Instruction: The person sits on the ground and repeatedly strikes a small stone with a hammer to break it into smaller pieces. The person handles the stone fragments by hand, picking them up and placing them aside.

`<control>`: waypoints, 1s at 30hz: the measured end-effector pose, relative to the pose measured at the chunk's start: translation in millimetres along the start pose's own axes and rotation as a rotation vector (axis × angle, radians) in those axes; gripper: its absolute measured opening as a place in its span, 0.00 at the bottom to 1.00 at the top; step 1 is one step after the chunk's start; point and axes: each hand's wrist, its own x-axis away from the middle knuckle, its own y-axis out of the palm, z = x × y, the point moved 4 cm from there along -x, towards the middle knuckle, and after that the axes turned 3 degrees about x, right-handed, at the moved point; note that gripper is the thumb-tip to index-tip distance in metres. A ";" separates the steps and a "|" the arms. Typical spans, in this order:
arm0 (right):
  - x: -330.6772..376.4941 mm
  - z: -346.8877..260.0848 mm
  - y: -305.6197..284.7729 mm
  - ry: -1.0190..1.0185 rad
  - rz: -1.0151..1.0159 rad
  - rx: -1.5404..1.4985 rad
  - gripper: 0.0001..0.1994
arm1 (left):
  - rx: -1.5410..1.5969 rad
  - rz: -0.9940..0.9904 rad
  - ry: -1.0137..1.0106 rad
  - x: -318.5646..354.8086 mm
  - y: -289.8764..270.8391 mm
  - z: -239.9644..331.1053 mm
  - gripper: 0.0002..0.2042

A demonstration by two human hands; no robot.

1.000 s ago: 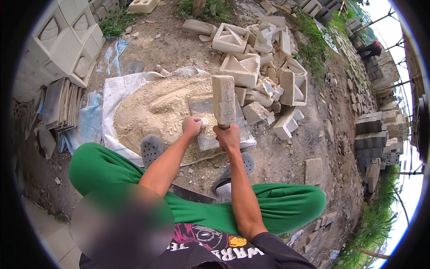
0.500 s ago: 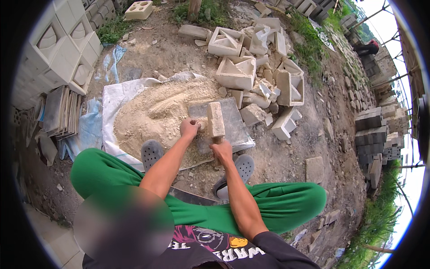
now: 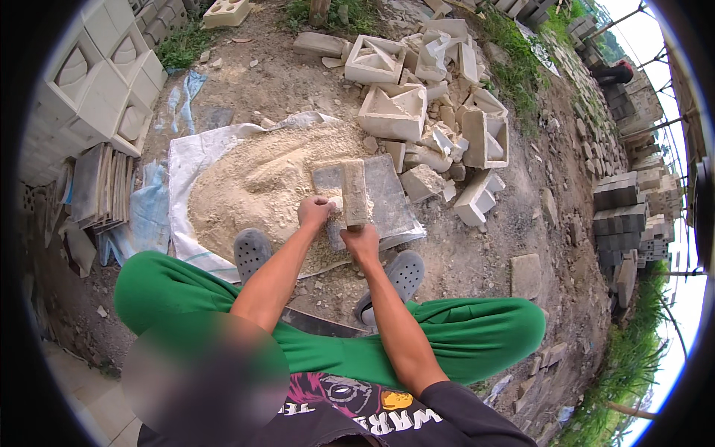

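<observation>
My right hand (image 3: 360, 243) grips the short handle of a dusty mallet. Its long pale block head (image 3: 353, 186) is over a flat grey slab (image 3: 389, 200). Just left of the mallet head, my left hand (image 3: 315, 211) is closed, with the fingertips pinching a small pale chunk of rubble (image 3: 336, 201) low over the slab. The mallet head partly covers the spot beside that chunk, so I cannot tell whether they touch. Crushed tan rubble (image 3: 246, 190) is heaped on a white woven sack (image 3: 185, 160) along the slab's left side.
Broken pale moulded blocks (image 3: 392, 112) lie piled beyond the slab to the right. Stacked pale blocks (image 3: 104, 82) and thin boards (image 3: 104, 182) stand at the left. Grey blocks (image 3: 617, 216) are stacked far right. My clogs (image 3: 253, 252) flank the work spot. Another person (image 3: 614, 73) bends over in the distance.
The mallet head has shifted slightly left and tipped, closer to my left fingers. My right hand moved a little left and up with it. My left hand stays nearly in place.
</observation>
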 end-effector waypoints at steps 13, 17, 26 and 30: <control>-7.5 -125.9 -121.1 -0.228 0.102 -0.158 0.10 | -0.061 0.093 0.072 -3.3 -0.8 -5.2 0.10; -13.8 -102.0 -92.1 -0.300 0.124 -0.275 0.10 | -0.048 0.089 0.037 -6.6 -5.3 -8.8 0.09; 0.1 16.5 -13.4 0.329 -0.151 -0.279 0.10 | -0.120 0.077 0.086 -11.9 -9.1 -7.1 0.13; -12.9 -39.9 -55.2 0.159 -0.062 -0.325 0.09 | -0.175 0.072 0.119 -3.4 -6.8 2.4 0.12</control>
